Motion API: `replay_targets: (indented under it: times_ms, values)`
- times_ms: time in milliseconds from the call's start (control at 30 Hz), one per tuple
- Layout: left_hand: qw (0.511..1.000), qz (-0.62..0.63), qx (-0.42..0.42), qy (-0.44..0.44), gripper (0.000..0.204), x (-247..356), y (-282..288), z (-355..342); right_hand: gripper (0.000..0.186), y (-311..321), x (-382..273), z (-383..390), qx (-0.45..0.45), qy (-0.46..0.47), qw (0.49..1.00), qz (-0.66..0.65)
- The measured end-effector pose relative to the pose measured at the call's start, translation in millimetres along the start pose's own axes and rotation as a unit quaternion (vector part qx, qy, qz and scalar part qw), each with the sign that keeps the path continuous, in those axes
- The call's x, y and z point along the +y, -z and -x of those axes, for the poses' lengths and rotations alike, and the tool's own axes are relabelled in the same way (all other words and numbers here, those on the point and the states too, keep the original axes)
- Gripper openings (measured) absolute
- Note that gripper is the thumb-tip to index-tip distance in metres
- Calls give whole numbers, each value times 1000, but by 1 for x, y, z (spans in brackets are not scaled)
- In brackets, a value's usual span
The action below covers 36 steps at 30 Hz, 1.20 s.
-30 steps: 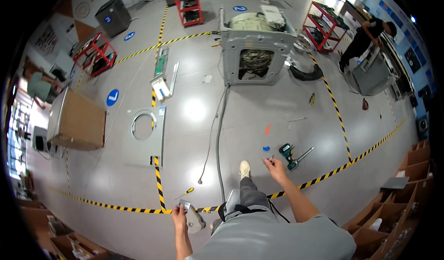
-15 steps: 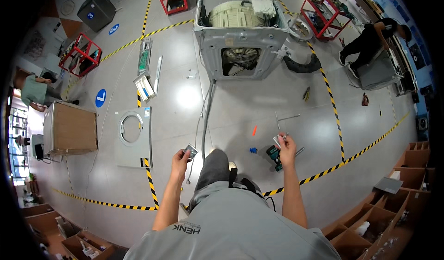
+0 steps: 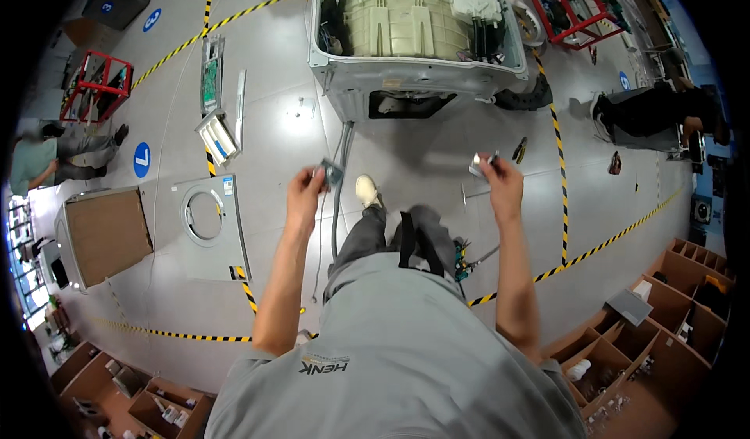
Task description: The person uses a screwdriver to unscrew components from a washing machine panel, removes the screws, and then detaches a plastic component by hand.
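Note:
My left hand (image 3: 301, 197) pinches a small flat grey metal-looking piece (image 3: 332, 173) above the grey hose on the floor. Between the fingers of my right hand (image 3: 504, 187) is a small silvery metal piece (image 3: 475, 165); its exact kind is hard to make out. Ahead of both hands stands an opened washing machine (image 3: 344, 87), top off, its cream tub (image 3: 402, 21) bare and a dark rectangular opening in the front. Neither hand touches it. A green power drill (image 3: 462, 263) lies on the floor, partly hidden by my leg.
Left lie a front panel with round hole (image 3: 226, 240), a detergent drawer (image 3: 216, 138) and a circuit board (image 3: 209, 86). Pliers (image 3: 520, 151) and a black curved weight (image 3: 527, 98) lie right. A hose (image 3: 341, 197) runs by my foot. Two people work farther off.
I have stepped closer to the washing machine, one foot now forward. Both hands have moved forward with their pieces still held. The drill is now mostly behind my leg.

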<state>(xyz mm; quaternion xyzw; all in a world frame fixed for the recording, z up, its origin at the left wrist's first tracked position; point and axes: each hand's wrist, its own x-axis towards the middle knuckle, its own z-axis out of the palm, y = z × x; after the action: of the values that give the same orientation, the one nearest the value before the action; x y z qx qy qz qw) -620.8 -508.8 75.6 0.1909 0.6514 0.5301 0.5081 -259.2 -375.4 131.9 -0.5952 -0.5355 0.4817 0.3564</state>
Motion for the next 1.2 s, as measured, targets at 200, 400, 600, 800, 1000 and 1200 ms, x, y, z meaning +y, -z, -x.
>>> replay_targets:
  times_ms: [200,400,600,800,1000,1200]
  values:
    - [998,-6,-22,-58,19,85,-45,-104,22,-47,-38,-156,-20,60,997,41]
    - [998,22,58,0,23,103,-74,-146,28,-93,-29,-295,-78,22,976,204]
    - [983,86,147,62,21,90,-102,-158,33,-118,-4,-357,-139,26,943,302]
    - [983,102,145,54,21,100,-116,-176,37,-133,-1,-360,-187,-51,908,372]
    - [987,96,112,64,21,110,-111,-201,28,-145,13,-349,-200,-50,877,434]
    - [989,90,97,65,21,109,-97,-213,22,-150,17,-340,-154,-69,878,449]
